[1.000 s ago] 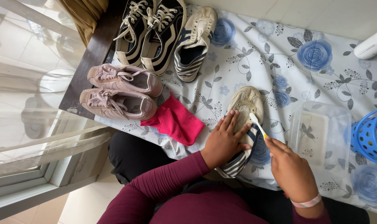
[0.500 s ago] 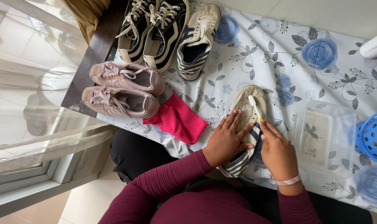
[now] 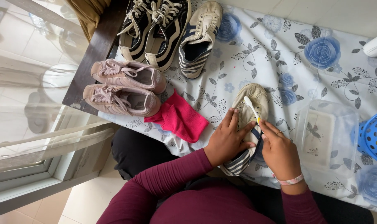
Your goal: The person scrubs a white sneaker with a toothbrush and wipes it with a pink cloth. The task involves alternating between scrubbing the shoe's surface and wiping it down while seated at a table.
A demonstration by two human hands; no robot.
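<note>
Two hands on the striped shoe [image 3: 250,108] at desk edge: left hand [image 3: 227,140] pressed flat, unchanged; right hand [image 3: 279,150] clamped on toothbrush [image 3: 252,108], moved toeward since earlier.

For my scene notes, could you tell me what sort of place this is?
Probably a home: a table under a flowered cloth beside a curtained window, with pairs of shoes lined up while the left hand steadies one shoe.

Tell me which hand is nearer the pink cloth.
Left. The left hand presses the striped shoe just beside the pink cloth; the right hand, holding the toothbrush, is across the shoe.
</note>
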